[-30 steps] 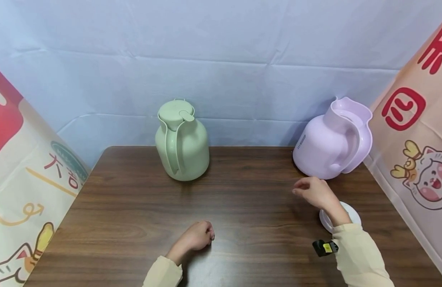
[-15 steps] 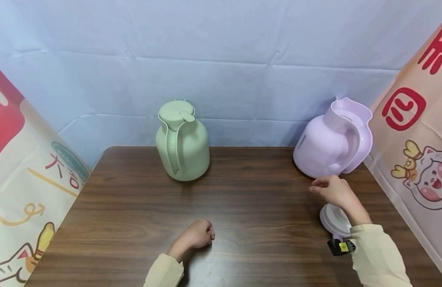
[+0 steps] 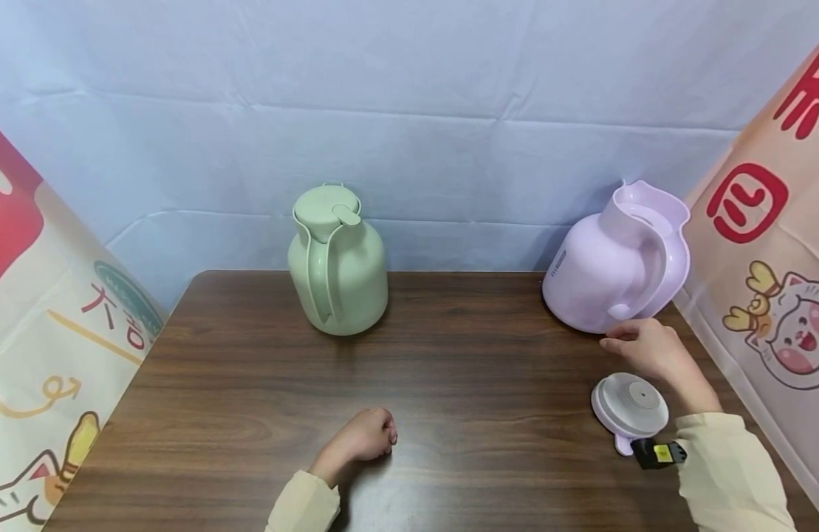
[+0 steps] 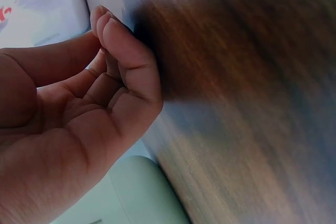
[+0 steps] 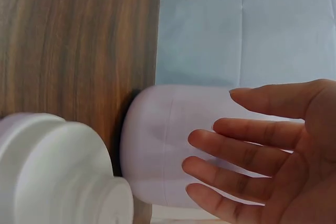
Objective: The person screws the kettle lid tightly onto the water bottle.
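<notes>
**Hands at a desk with two jugs, right hand reaching the lilac one**

Sleeves in cream cloth enter from the near edge of a dark wood desk (image 3: 449,369). The left hand (image 3: 364,437) rests knuckles-down near the front, fingers (image 4: 123,51) loosely curled and holding nothing, idle. Farther right, a round lilac lid (image 3: 630,405) lies flat on the desk, apart from its jug, leaving that jug's mouth open. Just beyond the lid, the right hand (image 3: 645,347) hovers with fingers (image 5: 231,145) straight and spread, palm facing the lilac jug (image 3: 608,266), close to its base; contact cannot be told. That jug stands at the far right corner. A green jug (image 3: 337,262), lid on, stands well apart at the far left-centre.
</notes>
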Demonstrator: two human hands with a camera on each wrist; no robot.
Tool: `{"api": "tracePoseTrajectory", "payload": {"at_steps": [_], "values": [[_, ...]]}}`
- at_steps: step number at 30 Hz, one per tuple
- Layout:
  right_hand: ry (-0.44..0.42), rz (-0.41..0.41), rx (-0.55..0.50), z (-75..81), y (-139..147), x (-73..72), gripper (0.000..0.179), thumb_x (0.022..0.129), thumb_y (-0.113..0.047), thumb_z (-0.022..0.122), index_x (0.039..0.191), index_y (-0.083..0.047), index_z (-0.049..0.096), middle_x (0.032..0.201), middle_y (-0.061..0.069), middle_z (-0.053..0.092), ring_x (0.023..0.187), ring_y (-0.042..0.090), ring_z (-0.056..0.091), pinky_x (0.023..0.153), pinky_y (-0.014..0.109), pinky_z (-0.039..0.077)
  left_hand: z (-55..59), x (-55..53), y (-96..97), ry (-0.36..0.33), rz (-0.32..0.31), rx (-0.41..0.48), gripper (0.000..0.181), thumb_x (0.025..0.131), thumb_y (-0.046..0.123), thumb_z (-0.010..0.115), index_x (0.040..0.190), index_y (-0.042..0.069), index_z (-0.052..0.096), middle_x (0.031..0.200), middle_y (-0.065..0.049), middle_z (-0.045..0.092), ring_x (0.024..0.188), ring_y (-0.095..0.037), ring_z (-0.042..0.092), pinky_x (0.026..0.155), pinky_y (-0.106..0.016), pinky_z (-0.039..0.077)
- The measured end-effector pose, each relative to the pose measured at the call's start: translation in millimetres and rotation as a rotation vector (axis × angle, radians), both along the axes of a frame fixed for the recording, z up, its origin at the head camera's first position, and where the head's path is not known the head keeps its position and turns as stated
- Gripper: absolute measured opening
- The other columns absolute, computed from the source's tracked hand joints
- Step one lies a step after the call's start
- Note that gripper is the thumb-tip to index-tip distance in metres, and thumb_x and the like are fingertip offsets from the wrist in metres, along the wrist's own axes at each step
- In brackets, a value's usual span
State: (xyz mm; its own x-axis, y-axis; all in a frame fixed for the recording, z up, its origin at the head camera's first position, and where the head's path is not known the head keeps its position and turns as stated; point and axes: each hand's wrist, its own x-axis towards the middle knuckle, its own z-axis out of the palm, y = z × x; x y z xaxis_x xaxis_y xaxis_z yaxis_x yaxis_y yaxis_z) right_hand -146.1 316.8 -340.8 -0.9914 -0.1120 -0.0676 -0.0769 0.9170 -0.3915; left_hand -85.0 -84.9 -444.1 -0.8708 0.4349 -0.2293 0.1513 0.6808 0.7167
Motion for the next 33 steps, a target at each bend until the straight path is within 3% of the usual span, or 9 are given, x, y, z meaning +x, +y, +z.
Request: {"api": "tracePoseTrajectory", "payload": {"at_steps": [11, 19, 26, 33], "values": [[0.016, -0.035, 0.025, 7.8, 19.5, -0.1, 0.028, 0.084, -0.023, 0.062, 0.088, 0.004, 0.068, 0.087, 0.024, 0.064, 0.087, 0.048, 0.053, 0.066, 0.049, 0.041, -0.5, -0.3, 0.6, -0.005, -0.003, -0.008, 0.019, 0.078, -0.007, 0.049, 0.064, 0.005, 0.054, 0.055, 0.006, 0.048, 0.051, -0.007, 0.042, 0.054, -0.022, 0.037], [0.027, -0.048, -0.004, 11.9, 35.2, -2.2, 0.029, 0.084, -0.02, 0.063, 0.088, 0.009, 0.067, 0.081, 0.023, 0.064, 0.078, 0.038, 0.056, 0.061, 0.036, 0.042, 0.4, 0.9, 0.2, -0.01, 0.003, 0.005, 0.019, 0.078, -0.008, 0.047, 0.065, 0.004, 0.054, 0.055, 0.005, 0.048, 0.053, -0.007, 0.043, 0.054, -0.023, 0.037], [-0.02, -0.078, 0.001, 18.3, 43.7, -5.2, 0.036, 0.085, -0.022, 0.061, 0.094, 0.013, 0.062, 0.079, 0.023, 0.062, 0.073, 0.034, 0.055, 0.058, 0.037, 0.043, 0.2, 1.8, -0.3, -0.026, 0.011, 0.02, 0.02, 0.079, -0.008, 0.046, 0.065, 0.004, 0.054, 0.056, 0.004, 0.049, 0.053, -0.007, 0.044, 0.053, -0.022, 0.036], [-0.057, -0.092, -0.034, 21.6, 48.0, -9.1, 0.039, 0.086, -0.019, 0.059, 0.104, 0.016, 0.054, 0.071, 0.01, 0.064, 0.066, 0.024, 0.058, 0.055, 0.032, 0.042, 1.4, 1.7, 0.3, -0.032, 0.018, 0.024, 0.02, 0.08, -0.008, 0.046, 0.066, 0.004, 0.055, 0.057, 0.004, 0.049, 0.053, -0.008, 0.044, 0.053, -0.022, 0.036]]}}
